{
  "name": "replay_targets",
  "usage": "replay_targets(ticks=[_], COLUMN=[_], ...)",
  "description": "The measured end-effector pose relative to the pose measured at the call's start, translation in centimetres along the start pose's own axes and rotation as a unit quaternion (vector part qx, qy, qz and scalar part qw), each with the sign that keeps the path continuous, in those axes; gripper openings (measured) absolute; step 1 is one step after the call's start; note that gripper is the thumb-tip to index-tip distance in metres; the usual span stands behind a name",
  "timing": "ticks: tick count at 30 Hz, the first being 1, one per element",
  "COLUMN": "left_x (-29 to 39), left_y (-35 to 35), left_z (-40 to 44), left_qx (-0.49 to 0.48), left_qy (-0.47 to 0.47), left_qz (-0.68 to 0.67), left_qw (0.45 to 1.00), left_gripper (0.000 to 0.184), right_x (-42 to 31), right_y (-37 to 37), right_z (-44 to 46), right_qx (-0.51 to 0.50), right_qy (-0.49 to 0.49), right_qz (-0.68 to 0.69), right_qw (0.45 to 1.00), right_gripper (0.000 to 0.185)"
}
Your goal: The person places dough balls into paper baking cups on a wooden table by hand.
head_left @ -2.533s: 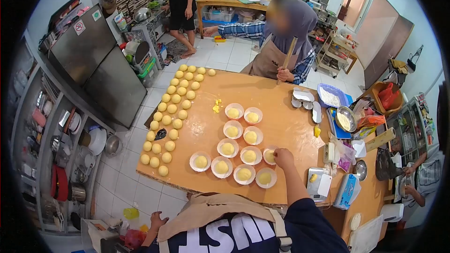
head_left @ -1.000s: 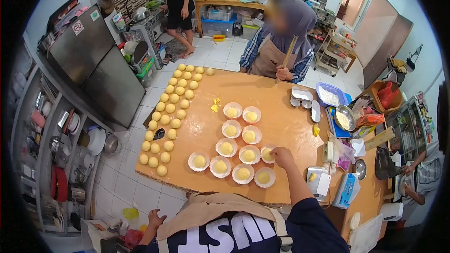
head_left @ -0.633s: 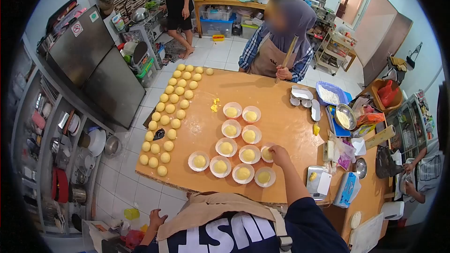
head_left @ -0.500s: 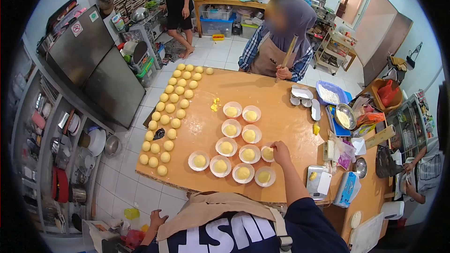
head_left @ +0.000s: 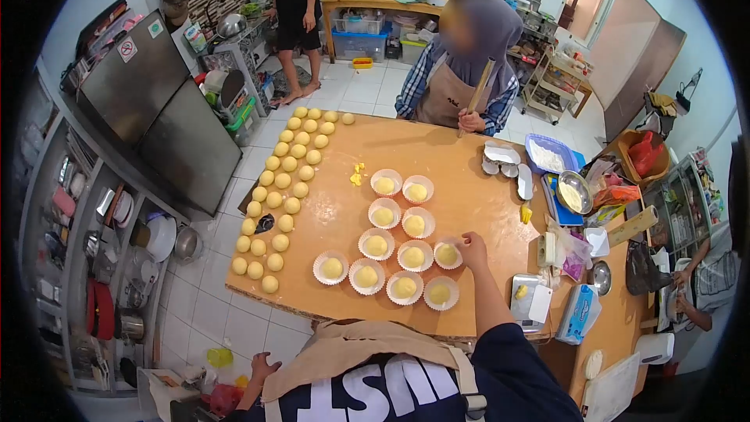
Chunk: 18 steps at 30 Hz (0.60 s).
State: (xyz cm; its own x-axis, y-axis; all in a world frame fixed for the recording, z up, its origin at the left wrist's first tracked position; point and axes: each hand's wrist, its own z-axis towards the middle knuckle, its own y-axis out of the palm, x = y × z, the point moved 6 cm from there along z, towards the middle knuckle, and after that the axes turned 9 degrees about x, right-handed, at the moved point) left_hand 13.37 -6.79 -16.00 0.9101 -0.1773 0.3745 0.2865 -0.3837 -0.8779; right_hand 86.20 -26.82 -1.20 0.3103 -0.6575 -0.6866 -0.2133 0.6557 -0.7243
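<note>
My right hand (head_left: pixel 474 253) is at the right rim of a white paper baking cup (head_left: pixel 448 255) with a pale dough ball in it. Its fingers are bent and look slightly apart; whether they touch the rim is hard to make out. Several more cups stand in rows to the left, each with a dough ball, such as the front right cup (head_left: pixel 441 294). Down by my left side, away from the table, my left hand (head_left: pixel 264 367) hangs with fingers apart and nothing in it.
Several bare dough balls (head_left: pixel 291 164) line the table's left edge. On the right are stacked baking cups (head_left: pixel 501 155), a flour tray (head_left: pixel 548 155), a scale (head_left: pixel 530 301) and a tissue pack (head_left: pixel 579 315). Opposite, a person (head_left: pixel 461 86) holds a wooden stick (head_left: pixel 480 86).
My right hand has moved slightly right, uncovering more of the cup beside it. The cup stays about where it was. My left hand has hardly moved.
</note>
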Motion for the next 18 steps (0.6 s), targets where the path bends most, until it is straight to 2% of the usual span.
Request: replay_targets(ticks=[1,4,7,10,13,16,18], left_x=[0.1,0.2,-0.2,-1.1,-1.5,-2.0,-2.0], left_y=[0.0,0.0,0.1,0.5,0.4,0.5,0.5], left_z=[0.0,0.0,0.2,0.1,-0.7,-0.9,-1.0], left_qx=[0.005,0.023,0.033,0.037,0.040,0.020,0.017], left_qy=[0.001,0.009,0.033,0.045,0.029,0.013,0.010], left_qz=[0.003,-0.001,-0.019,-0.019,-0.007,-0.005,-0.004], left_qw=[1.000,1.000,0.999,0.998,0.999,1.000,1.000], left_gripper=[0.065,0.065,0.064,0.064,0.066,0.067,0.067], right_x=[0.1,-0.2,1.0,2.2,4.9,5.1,2.3], right_y=[0.4,0.7,1.5,2.2,3.7,2.4,0.0], right_z=[-0.1,-1.0,-0.9,-0.4,0.3,0.6,-0.1], right_qx=[-0.029,-0.029,-0.007,-0.034,-0.067,0.005,0.046], right_qy=[0.029,0.017,0.050,0.090,0.140,0.122,-0.013], right_qz=[0.002,-0.047,-0.027,0.016,0.156,0.192,0.071], right_qw=[0.999,0.998,0.998,0.995,0.975,0.974,0.996], right_gripper=[0.034,0.033,0.034,0.033,0.031,0.027,0.020])
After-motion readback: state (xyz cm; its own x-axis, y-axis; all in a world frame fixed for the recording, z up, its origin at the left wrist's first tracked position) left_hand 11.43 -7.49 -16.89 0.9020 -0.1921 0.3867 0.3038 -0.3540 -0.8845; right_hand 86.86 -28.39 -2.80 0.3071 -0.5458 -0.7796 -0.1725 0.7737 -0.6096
